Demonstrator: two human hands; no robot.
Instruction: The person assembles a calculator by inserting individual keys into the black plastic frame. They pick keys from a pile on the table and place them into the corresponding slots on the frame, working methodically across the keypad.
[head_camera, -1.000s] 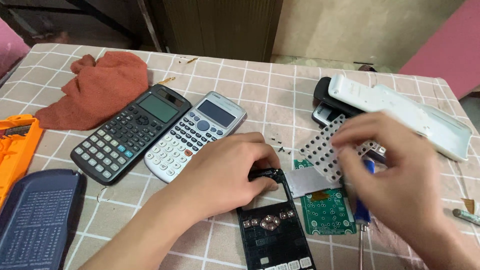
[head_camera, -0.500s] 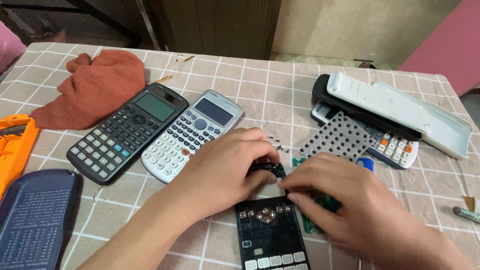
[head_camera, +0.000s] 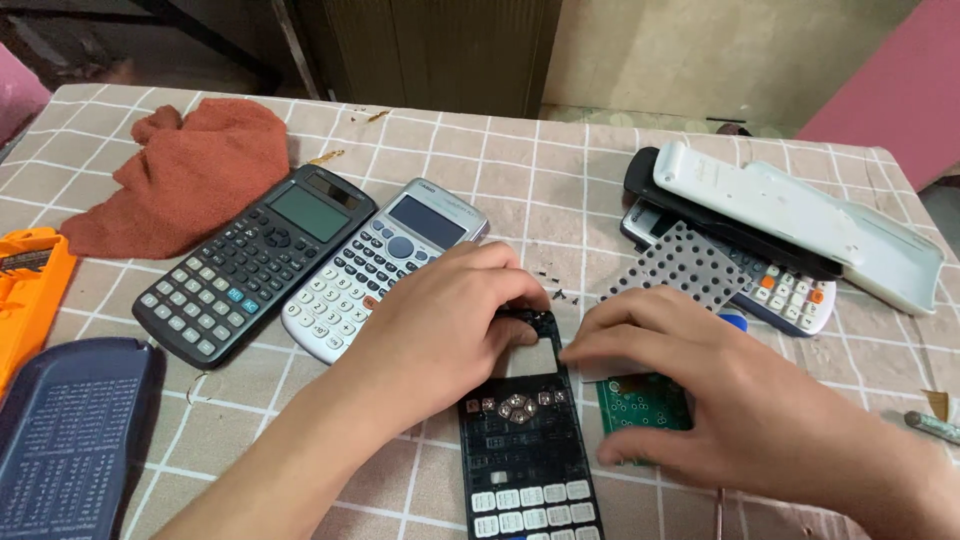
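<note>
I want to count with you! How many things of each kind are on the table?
Whole calculators: 2, black and silver
Opened calculators: 2, front shell and far one
Covers: 3
Circuit board: 1
Keypad mat: 1
Cloth: 1
Total: 10

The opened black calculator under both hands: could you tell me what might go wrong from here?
1. Tiny screws lie loose on the tablecloth just beyond the left hand; a sweep could scatter them.
2. The right hand rests on the bare green circuit board; pressure might damage it.
3. The opened black calculator overhangs the near edge of view and may slip.
</note>
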